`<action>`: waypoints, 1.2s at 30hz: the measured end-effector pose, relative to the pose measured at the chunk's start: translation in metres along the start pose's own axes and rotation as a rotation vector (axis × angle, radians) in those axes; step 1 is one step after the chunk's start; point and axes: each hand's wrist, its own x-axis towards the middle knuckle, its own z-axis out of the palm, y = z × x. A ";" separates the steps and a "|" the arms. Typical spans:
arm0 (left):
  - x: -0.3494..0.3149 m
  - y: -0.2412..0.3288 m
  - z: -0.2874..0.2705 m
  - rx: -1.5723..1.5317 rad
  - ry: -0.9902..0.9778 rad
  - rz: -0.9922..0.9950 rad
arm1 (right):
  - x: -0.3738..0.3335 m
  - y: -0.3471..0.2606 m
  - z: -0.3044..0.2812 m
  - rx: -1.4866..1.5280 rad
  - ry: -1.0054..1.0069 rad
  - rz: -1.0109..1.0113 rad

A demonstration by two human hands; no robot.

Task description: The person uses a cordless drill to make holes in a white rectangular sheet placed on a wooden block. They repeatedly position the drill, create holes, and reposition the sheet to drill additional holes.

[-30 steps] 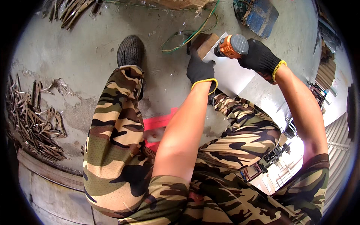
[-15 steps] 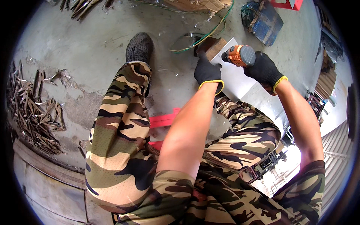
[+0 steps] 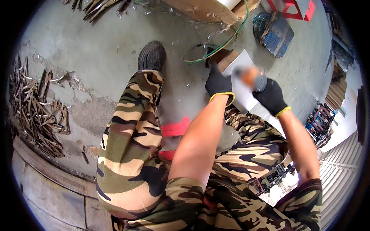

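My right hand (image 3: 270,97), in a black glove with a yellow cuff, is closed around an orange and grey power drill (image 3: 252,78). The drill is smeared by motion and hangs over a flat white panel (image 3: 246,61); whether its tip touches the panel cannot be seen. My left hand (image 3: 219,83), gloved alike, grips the panel's left edge, with most of its fingers hidden. Just beyond that hand, a brown wooden block (image 3: 229,61) lies against the panel.
A green and yellow cable (image 3: 216,47) loops past the block. Beyond are a worn blue object (image 3: 278,38), a cardboard box (image 3: 200,11) and a red stand (image 3: 302,10). Old pliers-like tools (image 3: 40,111) are heaped at left. Red plastic (image 3: 175,128) shows between my legs.
The drill and my right hand have shifted toward me over the panel. My left hand keeps its place by the block. The whole view has moved a little.
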 end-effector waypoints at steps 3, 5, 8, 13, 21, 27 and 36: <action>0.000 0.006 0.003 0.021 -0.044 0.005 | -0.031 0.000 0.019 0.091 0.067 0.081; -0.002 0.004 0.008 0.076 -0.029 0.033 | -0.055 -0.011 0.030 0.266 0.157 0.087; -0.005 0.017 -0.002 0.082 -0.013 -0.037 | -0.076 -0.021 0.040 0.351 0.208 0.104; -0.015 0.043 -0.004 0.198 0.180 0.001 | -0.103 -0.033 0.040 0.544 0.304 0.193; -0.012 -0.011 -0.019 0.099 0.457 0.416 | -0.088 -0.014 0.072 0.710 0.413 0.205; -0.097 0.081 0.007 -0.147 -0.096 1.109 | -0.099 0.009 0.123 0.847 0.409 0.229; -0.084 0.067 0.016 -0.155 0.050 1.173 | -0.094 0.001 0.142 1.237 0.394 0.252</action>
